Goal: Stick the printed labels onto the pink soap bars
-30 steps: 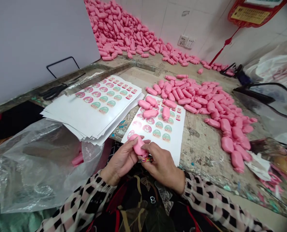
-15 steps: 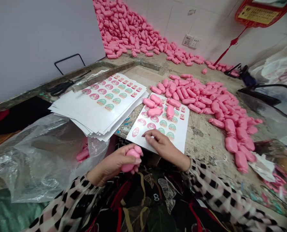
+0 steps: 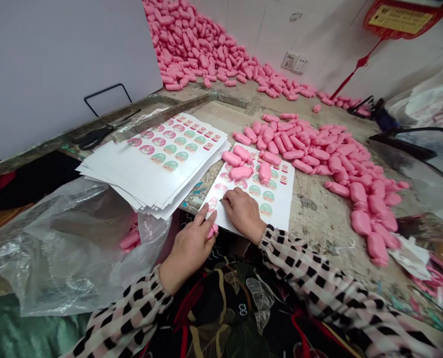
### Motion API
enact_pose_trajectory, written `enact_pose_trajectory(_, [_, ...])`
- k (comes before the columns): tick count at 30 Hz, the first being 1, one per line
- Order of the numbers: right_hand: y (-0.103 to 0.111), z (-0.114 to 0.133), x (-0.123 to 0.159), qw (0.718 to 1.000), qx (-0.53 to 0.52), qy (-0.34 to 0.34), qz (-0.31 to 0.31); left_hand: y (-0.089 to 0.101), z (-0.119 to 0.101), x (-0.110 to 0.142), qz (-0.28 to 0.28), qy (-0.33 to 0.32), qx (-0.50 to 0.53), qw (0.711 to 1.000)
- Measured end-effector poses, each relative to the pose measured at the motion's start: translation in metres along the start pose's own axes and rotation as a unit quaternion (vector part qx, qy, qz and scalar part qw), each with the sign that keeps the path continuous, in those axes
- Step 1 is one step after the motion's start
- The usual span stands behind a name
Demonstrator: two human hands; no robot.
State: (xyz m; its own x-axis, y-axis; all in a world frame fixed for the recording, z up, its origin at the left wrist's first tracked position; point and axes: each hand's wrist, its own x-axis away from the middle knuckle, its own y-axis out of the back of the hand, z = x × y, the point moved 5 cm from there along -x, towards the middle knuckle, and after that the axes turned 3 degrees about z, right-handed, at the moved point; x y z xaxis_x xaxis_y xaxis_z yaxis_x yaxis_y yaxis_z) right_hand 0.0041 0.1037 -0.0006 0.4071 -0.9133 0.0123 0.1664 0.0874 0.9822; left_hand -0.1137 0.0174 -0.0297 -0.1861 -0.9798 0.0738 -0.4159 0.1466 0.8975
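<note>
My left hand (image 3: 191, 244) is at the near left corner of the sticker sheet (image 3: 239, 214), partly closed round a small pink bottle-shaped piece (image 3: 213, 230). Most of that piece is hidden by the hand. Two of its fingers reach forward onto the sheet, beside a round pink sticker (image 3: 213, 203). My right hand (image 3: 242, 209) rests on the same sheet just right of that sticker, fingers curled together. A small dark tip shows at its fingertips, too small to name. Several pink pieces (image 3: 241, 172) lie on the sheet's upper part.
To the left is a stack of sticker sheets (image 3: 132, 176), with black scissors (image 3: 94, 136) behind it. A heap of pink pieces (image 3: 318, 144) spreads right of the sheet; a larger pile (image 3: 191, 44) lies against the wall. A clear plastic bag (image 3: 75, 253) hangs at lower left.
My left hand has moved forward to the sheet's corner with the pink piece, turning it mostly out of sight. My right hand has shifted slightly forward, its fingers curling by the pink sticker.
</note>
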Motion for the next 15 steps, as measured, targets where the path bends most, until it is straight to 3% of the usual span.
enact_pose_trajectory(6, [-0.0013,0.0015,-0.0008,1.0,0.015,0.013,0.007,-0.0033,-0.0004,-0.002,-0.012,-0.003,-0.015,1.0])
enact_pose_trajectory(15, [-0.0062,0.0004,0.0014,0.999,-0.043,0.003,0.022,-0.0071,-0.0001,-0.0048,-0.022,-0.005,-0.008,1.0])
